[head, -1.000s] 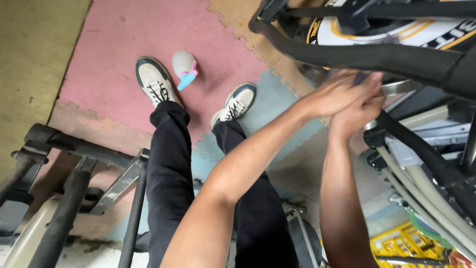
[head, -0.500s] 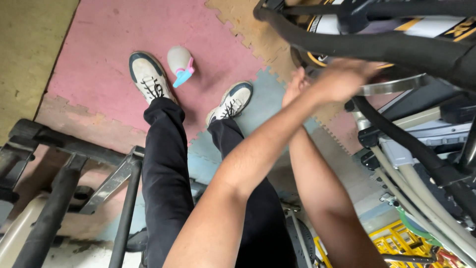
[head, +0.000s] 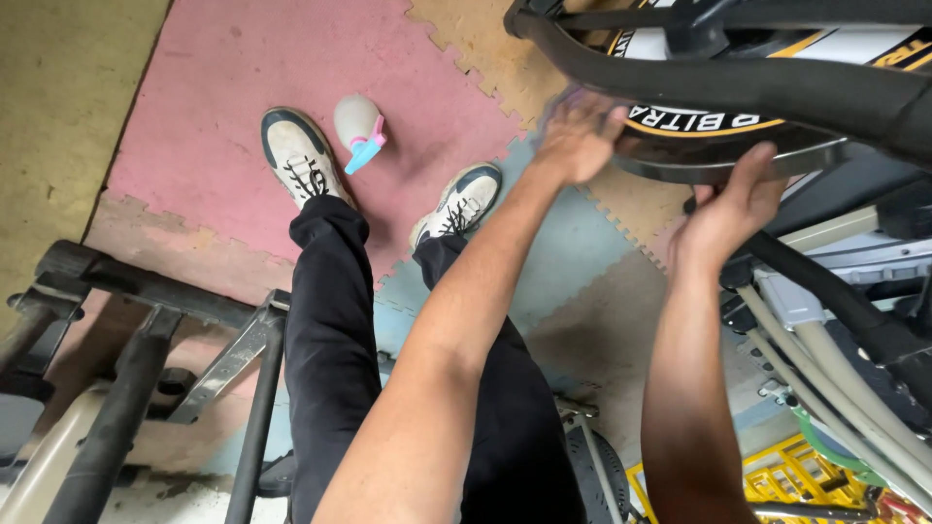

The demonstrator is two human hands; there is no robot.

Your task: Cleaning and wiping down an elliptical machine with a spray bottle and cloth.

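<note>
Two black metal frame bars crossed the lower left, above foam floor mats. Further right, a grey spray bottle with a pink-and-blue trigger lay between the person's pale shoes. The left hand gripped the near edge of a black weight plate with yellow trim, fingers curled over it. The right hand cupped the plate's rim from below, fingers half-open, under a black machine arm.

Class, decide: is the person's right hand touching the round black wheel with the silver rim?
Touching. The head view shows the right hand cupping the wheel's silver rim from below.
</note>
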